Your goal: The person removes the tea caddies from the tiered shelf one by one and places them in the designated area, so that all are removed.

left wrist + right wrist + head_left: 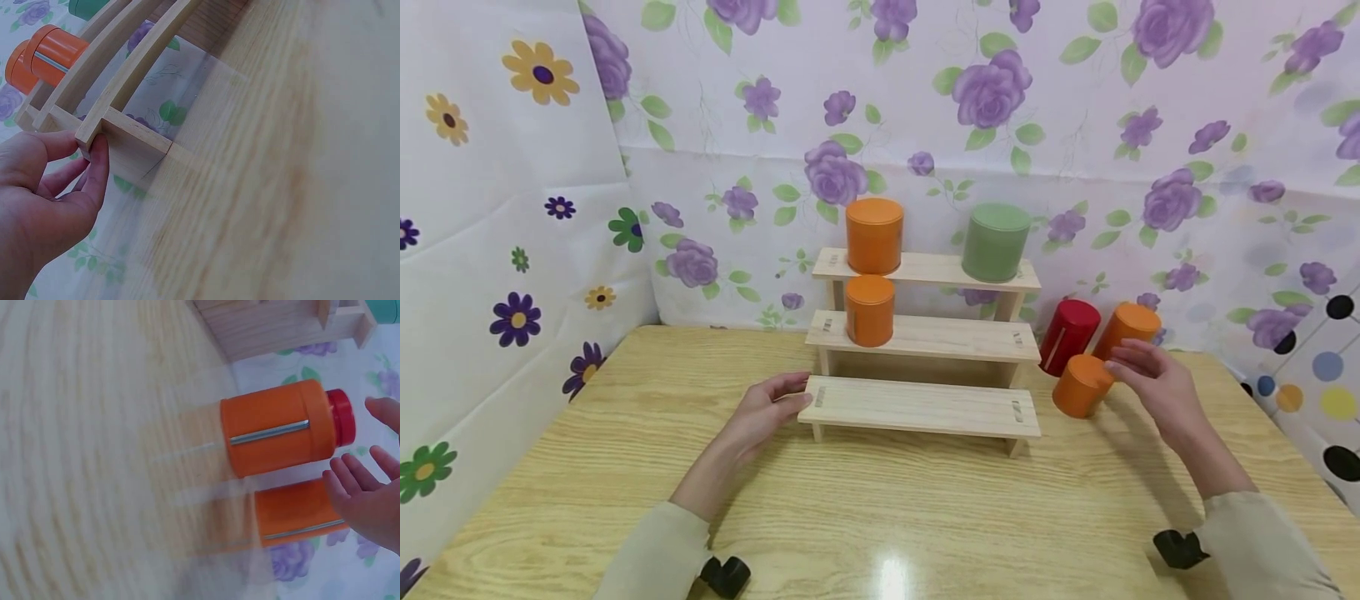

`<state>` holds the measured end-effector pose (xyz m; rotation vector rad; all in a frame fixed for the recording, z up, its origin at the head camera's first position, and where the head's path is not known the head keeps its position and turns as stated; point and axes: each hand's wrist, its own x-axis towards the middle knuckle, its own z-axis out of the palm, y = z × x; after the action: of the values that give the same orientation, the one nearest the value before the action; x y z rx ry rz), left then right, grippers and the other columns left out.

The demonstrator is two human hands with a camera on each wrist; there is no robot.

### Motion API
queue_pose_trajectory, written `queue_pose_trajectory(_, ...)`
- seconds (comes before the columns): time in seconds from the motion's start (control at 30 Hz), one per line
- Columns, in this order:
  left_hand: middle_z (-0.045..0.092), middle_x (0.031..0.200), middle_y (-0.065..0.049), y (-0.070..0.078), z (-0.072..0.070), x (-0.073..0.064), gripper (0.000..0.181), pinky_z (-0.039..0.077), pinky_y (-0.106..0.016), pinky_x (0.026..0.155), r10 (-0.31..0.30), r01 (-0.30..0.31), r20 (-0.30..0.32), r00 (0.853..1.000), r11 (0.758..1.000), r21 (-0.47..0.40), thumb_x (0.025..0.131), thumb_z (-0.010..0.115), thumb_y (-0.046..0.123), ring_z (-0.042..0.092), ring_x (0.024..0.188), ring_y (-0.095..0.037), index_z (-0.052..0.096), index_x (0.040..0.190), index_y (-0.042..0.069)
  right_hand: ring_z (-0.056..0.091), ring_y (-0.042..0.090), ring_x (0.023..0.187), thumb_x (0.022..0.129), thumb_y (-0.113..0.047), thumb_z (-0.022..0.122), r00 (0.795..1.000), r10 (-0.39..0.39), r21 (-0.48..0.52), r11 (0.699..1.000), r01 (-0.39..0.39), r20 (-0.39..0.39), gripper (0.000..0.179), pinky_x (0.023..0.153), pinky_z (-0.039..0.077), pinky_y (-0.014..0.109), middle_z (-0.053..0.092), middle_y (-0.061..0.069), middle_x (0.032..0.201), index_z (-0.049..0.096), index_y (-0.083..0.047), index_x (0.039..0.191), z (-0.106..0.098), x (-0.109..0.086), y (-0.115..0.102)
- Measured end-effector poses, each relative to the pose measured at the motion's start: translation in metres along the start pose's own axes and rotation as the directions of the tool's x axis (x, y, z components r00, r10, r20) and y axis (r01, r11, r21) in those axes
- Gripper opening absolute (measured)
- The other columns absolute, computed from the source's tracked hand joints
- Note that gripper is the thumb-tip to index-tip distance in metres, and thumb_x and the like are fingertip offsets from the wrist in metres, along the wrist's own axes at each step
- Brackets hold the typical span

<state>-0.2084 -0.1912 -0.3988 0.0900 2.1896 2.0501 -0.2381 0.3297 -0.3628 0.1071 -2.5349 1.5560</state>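
A three-tier wooden display shelf (917, 407) stands mid-table. My left hand (769, 408) pinches the left end of its lowest board, thumb and fingers around the corner (87, 134) in the left wrist view. On the right, my right hand (1157, 387) is beside a short orange canister (1081, 387), fingers loosely extended and gripping nothing. In the right wrist view a gap shows between that hand (369, 494) and the nearer orange canister (275, 430). Behind stand a taller orange canister (1129, 323), partly hidden by the hand, and a red canister (1070, 335).
An orange canister (874, 237) and a green canister (996, 243) sit on the top tier. Another orange canister (870, 312) is on the middle tier, towards its left end. Flowered cloth (737, 108) hangs behind the wood-grain table (880, 508).
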Motion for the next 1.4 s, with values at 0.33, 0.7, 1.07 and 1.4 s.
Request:
queue_pose_trajectory(0.33,0.042,0.134,-0.020,0.000,0.000,-0.002,0.050,0.045,-0.024,0.090,-0.020,0.020,0.001,1.000,1.000,-0.008,0.097,0.057,0.007,0.049,0.107,-0.017,0.040,0.141,-0.007,0.051,-0.007,0.102,0.098,-0.034,0.057,0.996,-0.085,-0.061,0.995,0.085,0.001,0.061,0.081,0.043,0.007,0.055,0.005,0.125,0.040,0.005,0.141,0.006,-0.002,-0.022)
queue_pose_trajectory(0.7,0.042,0.135,-0.021,0.000,0.000,-0.003,0.050,0.045,-0.025,0.090,-0.021,0.021,-0.003,1.000,1.000,-0.005,0.097,0.057,0.006,0.049,0.107,-0.017,0.040,0.141,-0.007,0.053,-0.004,0.103,0.097,-0.031,0.059,0.988,-0.141,-0.025,0.989,0.143,0.056,0.059,0.083,0.044,0.011,0.051,0.023,0.130,0.040,0.004,0.141,0.030,-0.009,-0.055)
queue_pose_trajectory(1.07,0.042,0.135,-0.021,0.001,0.000,-0.003,0.050,0.044,-0.027,0.093,-0.019,0.019,-0.008,1.000,1.000,0.003,0.097,0.057,0.007,0.049,0.108,-0.017,0.040,0.141,-0.007,0.054,0.013,0.111,0.096,-0.028,0.062,0.972,-0.203,-0.024,0.978,0.207,0.122,0.052,0.086,0.043,0.010,0.054,0.020,0.129,0.046,0.000,0.138,0.055,-0.007,-0.084)
queue_pose_trajectory(1.4,0.042,0.134,-0.020,0.000,0.000,-0.001,0.049,0.044,-0.026,0.092,-0.017,0.017,-0.009,1.000,1.000,-0.003,0.097,0.057,0.007,0.050,0.107,-0.017,0.041,0.141,-0.007,0.053,0.032,0.118,0.094,-0.028,0.065,0.957,-0.231,-0.005,0.972,0.235,0.178,0.056,0.089,0.043,0.013,0.054,0.022,0.131,0.045,0.002,0.137,0.080,0.000,-0.100)
